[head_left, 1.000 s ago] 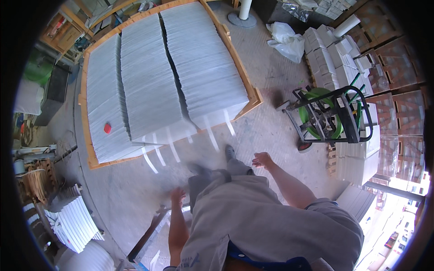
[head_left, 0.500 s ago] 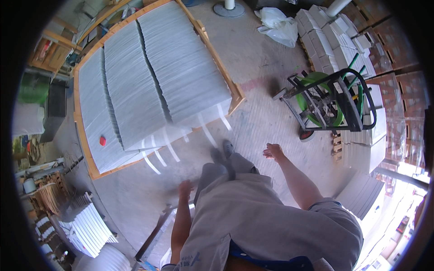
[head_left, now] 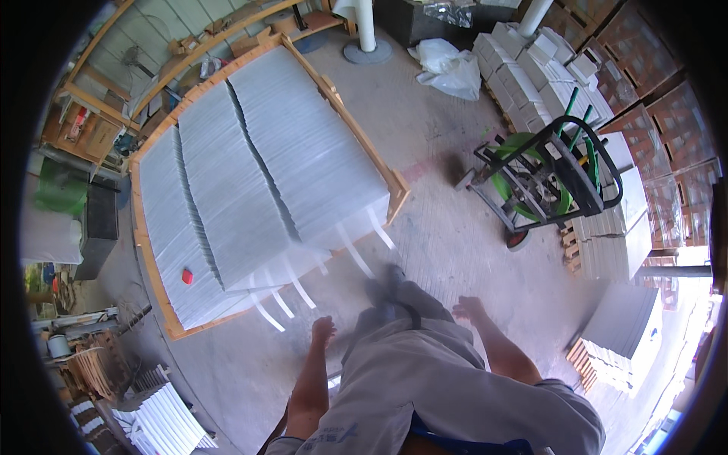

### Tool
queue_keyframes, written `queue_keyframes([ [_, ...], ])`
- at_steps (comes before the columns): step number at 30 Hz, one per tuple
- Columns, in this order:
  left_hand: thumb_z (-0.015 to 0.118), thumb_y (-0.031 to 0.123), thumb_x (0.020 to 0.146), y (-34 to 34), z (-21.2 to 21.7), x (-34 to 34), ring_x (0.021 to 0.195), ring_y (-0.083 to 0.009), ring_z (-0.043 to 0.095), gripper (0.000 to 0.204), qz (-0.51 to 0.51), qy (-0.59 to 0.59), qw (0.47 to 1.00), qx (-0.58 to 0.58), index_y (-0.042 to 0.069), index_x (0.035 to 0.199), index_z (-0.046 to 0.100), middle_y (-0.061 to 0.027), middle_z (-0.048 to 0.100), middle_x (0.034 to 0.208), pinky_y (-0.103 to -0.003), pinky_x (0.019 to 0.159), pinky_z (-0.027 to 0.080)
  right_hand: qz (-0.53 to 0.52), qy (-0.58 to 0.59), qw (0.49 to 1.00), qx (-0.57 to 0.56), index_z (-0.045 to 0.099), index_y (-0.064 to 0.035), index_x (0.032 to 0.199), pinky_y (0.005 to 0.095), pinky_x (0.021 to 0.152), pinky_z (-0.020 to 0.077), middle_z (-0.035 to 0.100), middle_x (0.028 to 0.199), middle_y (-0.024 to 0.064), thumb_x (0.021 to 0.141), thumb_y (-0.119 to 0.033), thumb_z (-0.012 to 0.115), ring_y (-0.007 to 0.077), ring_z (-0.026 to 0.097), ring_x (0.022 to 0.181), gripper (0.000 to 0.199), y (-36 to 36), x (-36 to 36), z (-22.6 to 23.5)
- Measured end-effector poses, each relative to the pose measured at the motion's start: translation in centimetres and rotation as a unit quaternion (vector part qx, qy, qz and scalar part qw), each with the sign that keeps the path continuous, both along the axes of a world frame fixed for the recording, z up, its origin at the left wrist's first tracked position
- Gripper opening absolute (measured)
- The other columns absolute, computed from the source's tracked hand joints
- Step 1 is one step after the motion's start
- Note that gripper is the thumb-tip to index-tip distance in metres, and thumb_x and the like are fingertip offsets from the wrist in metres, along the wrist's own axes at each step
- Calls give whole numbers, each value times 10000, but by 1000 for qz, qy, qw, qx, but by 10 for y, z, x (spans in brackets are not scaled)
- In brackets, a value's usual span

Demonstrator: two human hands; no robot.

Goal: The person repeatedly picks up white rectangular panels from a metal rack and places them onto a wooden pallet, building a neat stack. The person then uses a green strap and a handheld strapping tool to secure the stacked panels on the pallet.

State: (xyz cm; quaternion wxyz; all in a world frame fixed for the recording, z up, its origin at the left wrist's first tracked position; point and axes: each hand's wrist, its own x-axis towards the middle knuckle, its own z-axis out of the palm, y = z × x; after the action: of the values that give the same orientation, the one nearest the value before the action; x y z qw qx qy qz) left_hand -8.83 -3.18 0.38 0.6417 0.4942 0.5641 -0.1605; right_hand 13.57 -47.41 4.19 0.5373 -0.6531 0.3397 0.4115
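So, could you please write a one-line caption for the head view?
Person walking, empty left hand and right hand swinging free, toward a wood-framed pallet of stacked grey slabs.

Pale grey-white slabs point(head_left: 258, 174), ruled with fine parallel lines and split by two darker seams, were seen stacked in a light orange-brown wooden crate point(head_left: 155, 280), well beyond the fingertips of the left hand point(head_left: 323, 331). White straps point(head_left: 292, 284) were draped from the slabs' near edge, just ahead of those fingers. A small red object point(head_left: 186, 276) was set on the grey surface, off to the left of the left fingers. A bright green coil point(head_left: 531, 178) was carried in a black-framed trolley point(head_left: 565, 163), up and to the right of the right hand point(head_left: 470, 309). The concrete floor point(head_left: 447, 250) beneath both hands was a mottled grey-beige. Grey trousers point(head_left: 425, 379) were worn.
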Motion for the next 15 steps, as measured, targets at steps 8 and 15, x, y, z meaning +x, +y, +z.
queue_keyframes([
  [8, 474, 194, 864, -9, -29, 46, 556, -194, 590, 135, -95, -35, 995, -23, 75, 838, 533, -69, 572, 726, -315, 459, 453, -34, -46, 998, 27, 526, 50, 1001, 371, 527, 536, 627, 877, 229, 850, -266, 555, 313, 649, 708, 351, -42, -14, 10],
  [15, 508, 231, 865, -37, -15, 100, 635, -189, 603, 186, -108, -50, 993, 9, 65, 937, 548, -71, 583, 806, -315, 511, 462, -58, 2, 998, -1, 521, 58, 995, 374, 514, 538, 627, 852, 217, 842, -214, 547, 303, 644, 689, 313, -72, 16, -7],
])
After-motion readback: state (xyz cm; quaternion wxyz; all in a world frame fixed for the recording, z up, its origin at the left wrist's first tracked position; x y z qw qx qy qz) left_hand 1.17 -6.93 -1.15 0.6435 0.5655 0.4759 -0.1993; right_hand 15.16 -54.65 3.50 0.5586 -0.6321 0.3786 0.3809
